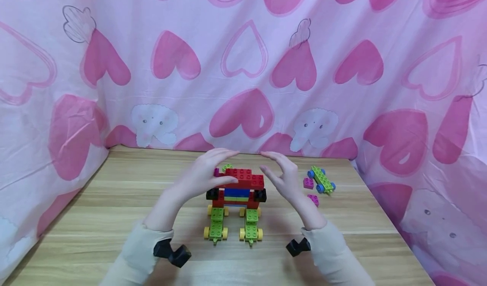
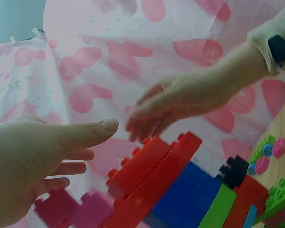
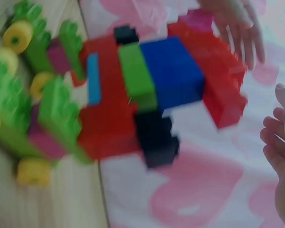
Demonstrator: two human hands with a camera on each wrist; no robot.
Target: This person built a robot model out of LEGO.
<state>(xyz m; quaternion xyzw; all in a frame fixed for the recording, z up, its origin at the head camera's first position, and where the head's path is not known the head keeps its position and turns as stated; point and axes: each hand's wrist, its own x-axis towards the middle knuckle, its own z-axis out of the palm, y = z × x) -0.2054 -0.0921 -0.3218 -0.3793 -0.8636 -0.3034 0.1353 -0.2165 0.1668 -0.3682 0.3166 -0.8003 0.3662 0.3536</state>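
A toy brick model (image 1: pixel 237 193) stands upright on the table, built of red, blue, green and black bricks over two lime wheeled bases (image 1: pixel 251 227) with yellow wheels. My left hand (image 1: pixel 205 170) hovers at its upper left, fingers extended and bent toward the middle; in the left wrist view the thumb points over the red top bricks (image 2: pixel 152 166). On the other side, my right hand (image 1: pixel 283 176) is held with relaxed, lightly bent fingers, apart from the model in the right wrist view. Both hands hold nothing. Magenta bricks (image 2: pixel 78 209) sit at the model's left end.
To the right lie a lime wheeled base (image 1: pixel 321 179) with blue wheels and two loose magenta bricks (image 1: pixel 308 183). A pink heart-patterned cloth (image 1: pixel 243 117) hangs behind and beside the wooden table (image 1: pixel 125 201). Black straps with camera mounts (image 1: pixel 173 253) are on the wrists.
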